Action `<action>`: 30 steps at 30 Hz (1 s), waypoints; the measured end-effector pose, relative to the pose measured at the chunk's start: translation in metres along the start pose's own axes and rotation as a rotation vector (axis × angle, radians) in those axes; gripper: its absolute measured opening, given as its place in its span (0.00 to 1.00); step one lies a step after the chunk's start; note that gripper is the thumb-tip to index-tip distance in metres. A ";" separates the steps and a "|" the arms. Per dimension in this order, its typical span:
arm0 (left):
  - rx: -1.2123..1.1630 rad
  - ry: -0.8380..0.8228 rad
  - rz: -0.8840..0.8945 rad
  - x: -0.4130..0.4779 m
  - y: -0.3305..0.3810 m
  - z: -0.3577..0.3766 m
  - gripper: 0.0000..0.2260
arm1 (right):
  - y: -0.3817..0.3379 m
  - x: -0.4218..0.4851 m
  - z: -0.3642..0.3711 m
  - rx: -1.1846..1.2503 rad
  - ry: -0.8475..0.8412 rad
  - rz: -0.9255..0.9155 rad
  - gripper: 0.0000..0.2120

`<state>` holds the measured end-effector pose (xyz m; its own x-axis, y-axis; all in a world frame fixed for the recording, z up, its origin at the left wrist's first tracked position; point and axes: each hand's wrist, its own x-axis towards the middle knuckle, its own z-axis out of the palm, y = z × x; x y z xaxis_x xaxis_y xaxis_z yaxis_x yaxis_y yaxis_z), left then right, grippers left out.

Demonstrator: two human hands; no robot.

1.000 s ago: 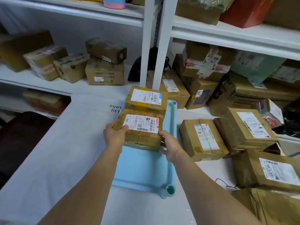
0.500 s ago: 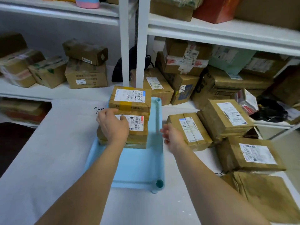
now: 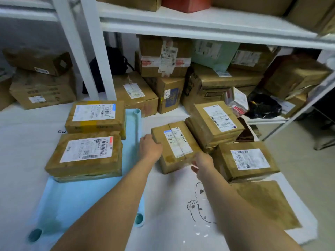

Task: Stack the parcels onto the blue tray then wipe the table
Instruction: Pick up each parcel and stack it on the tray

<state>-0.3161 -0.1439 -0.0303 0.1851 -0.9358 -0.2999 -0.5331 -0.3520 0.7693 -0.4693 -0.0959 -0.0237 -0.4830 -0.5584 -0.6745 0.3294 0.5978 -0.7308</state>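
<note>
The blue tray (image 3: 81,200) lies on the white table at the left. On it sit two brown labelled parcels: a near one (image 3: 85,153) on top of a thinner packet, and a far one (image 3: 96,116). Just right of the tray is a smaller taped parcel (image 3: 175,145). My left hand (image 3: 150,149) grips its left edge, and my right hand (image 3: 203,163) holds its near right corner. More parcels stand to the right: a stacked one (image 3: 215,122), a labelled one (image 3: 246,160) and a flat brown packet (image 3: 266,201).
The white table cover (image 3: 172,223) has a bear drawing near its right front. Behind the table, white shelving (image 3: 199,26) is packed with cardboard boxes, a black bag (image 3: 112,66) and a white upright post (image 3: 97,57). The table's right edge drops to the floor.
My left hand has let go of the near parcel on the tray. Both hands have moved right onto the smaller taped parcel, and the view has swung right.
</note>
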 end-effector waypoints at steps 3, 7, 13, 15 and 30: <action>-0.007 -0.025 -0.083 0.008 0.001 0.003 0.20 | -0.003 0.013 -0.006 -0.055 -0.018 0.012 0.18; 0.021 0.006 -0.151 0.036 0.001 0.021 0.30 | 0.001 0.040 -0.007 -0.049 0.008 0.057 0.19; -0.048 -0.022 -0.157 0.067 -0.008 0.035 0.33 | 0.005 0.058 -0.007 -0.074 -0.029 0.062 0.23; -0.052 -0.069 -0.128 0.075 -0.010 0.036 0.35 | 0.006 0.062 -0.007 -0.090 -0.068 0.060 0.23; -0.073 -0.178 -0.129 0.035 -0.016 0.033 0.32 | 0.014 0.039 -0.038 -0.155 -0.029 0.065 0.29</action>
<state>-0.3280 -0.1706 -0.0722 0.0957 -0.8671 -0.4888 -0.4525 -0.4753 0.7545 -0.5143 -0.0880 -0.0563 -0.4407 -0.5307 -0.7240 0.2287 0.7135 -0.6623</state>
